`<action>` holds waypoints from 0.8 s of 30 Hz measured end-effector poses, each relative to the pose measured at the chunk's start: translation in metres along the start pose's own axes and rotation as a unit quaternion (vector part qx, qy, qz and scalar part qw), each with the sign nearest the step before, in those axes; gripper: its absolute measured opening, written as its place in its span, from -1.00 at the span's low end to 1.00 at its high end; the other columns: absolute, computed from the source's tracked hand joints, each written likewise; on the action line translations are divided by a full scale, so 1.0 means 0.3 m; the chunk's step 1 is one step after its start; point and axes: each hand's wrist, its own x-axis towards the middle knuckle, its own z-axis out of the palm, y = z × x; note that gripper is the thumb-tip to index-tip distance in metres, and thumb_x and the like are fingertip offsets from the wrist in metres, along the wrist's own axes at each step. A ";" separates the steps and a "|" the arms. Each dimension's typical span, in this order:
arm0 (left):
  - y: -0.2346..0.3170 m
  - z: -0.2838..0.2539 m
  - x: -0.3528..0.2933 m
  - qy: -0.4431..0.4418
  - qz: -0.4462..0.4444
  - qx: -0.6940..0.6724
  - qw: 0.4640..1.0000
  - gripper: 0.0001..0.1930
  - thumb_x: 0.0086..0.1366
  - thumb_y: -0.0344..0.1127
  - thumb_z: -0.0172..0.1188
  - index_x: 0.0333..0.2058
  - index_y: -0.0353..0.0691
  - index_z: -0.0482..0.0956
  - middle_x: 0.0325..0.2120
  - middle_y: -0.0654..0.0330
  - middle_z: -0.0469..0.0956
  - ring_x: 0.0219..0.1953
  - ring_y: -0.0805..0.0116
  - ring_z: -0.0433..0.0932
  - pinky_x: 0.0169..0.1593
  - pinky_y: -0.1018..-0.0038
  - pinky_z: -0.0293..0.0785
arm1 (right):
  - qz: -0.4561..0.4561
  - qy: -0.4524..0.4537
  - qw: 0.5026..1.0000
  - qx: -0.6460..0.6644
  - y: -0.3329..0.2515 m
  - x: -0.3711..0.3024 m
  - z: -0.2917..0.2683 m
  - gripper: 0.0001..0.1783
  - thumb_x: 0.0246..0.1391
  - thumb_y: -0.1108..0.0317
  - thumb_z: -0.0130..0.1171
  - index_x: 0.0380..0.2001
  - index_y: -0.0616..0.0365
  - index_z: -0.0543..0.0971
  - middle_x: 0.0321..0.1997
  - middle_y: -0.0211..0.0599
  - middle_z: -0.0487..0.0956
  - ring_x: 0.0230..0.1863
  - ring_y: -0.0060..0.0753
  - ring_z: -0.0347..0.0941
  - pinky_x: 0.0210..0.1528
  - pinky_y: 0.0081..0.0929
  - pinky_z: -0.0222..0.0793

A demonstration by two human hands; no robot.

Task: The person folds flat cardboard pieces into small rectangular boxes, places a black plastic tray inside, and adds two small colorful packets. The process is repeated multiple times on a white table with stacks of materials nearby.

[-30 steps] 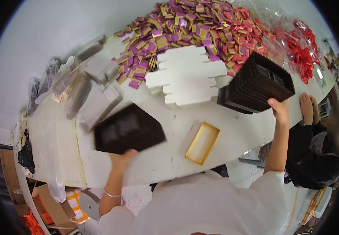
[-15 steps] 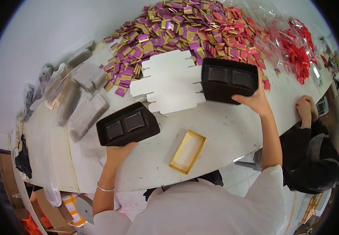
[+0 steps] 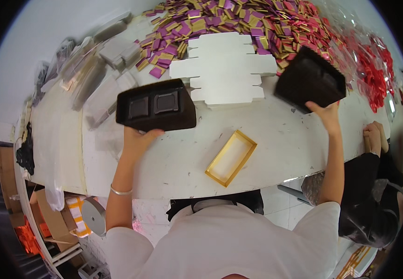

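My left hand (image 3: 138,139) grips the near edge of a dark brown plastic tray (image 3: 183,104) with two square recesses, held tilted over the table's left part. In my right hand (image 3: 324,114) is a second dark brown tray (image 3: 306,76), angled and slightly blurred, held farther right. Between them lies a stack of flat white die-cut cardboard blanks (image 3: 225,67). Nearer to me, a shallow gold rectangular frame (image 3: 231,158) rests on the table, apart from both hands.
Small purple, gold and red wrapped pieces (image 3: 211,18) are heaped at the back. Clear film and red ribbon (image 3: 371,69) lie at the back right, bundled transparent sleeves (image 3: 113,93) at the left. Another person's hands (image 3: 375,136) rest at the table's right edge.
My right hand has carried its tray to the right and tilted it. The left tray has turned more level. The whole view has shifted, with the table sitting higher.
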 end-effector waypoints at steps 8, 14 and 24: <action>0.006 -0.009 0.003 0.070 0.033 0.095 0.992 -0.28 -0.14 -0.43 0.54 0.02 -0.32 0.35 -0.09 0.17 0.47 -0.06 0.36 0.44 0.05 0.45 0.39 | 0.045 -0.001 0.999 0.005 0.051 0.063 -0.125 -0.20 -0.14 0.21 0.45 0.14 0.23 0.30 0.08 -0.25 0.34 -0.03 -0.45 0.25 0.00 -0.48 0.18; -0.018 0.007 0.037 0.123 0.072 0.092 0.985 -0.20 -0.08 -0.45 0.50 0.11 -0.30 0.20 -0.02 0.11 0.42 0.01 0.34 0.43 0.09 0.42 0.39 | -0.297 0.075 0.908 -0.285 -0.227 -0.173 0.054 -0.24 -0.20 0.22 0.44 0.15 0.02 0.41 0.34 0.04 0.14 0.37 0.03 0.04 0.33 -0.14 0.04; 0.008 0.014 0.037 0.119 0.032 0.045 0.991 -0.11 -0.03 -0.38 0.46 0.22 -0.28 0.08 0.10 0.08 0.29 0.12 0.25 0.31 0.18 0.35 0.27 | -0.420 0.195 0.825 -0.325 -0.344 -0.168 0.137 -0.26 -0.26 -0.01 0.47 0.02 0.10 0.53 0.35 0.13 0.08 0.33 0.17 0.04 0.32 0.04 -0.05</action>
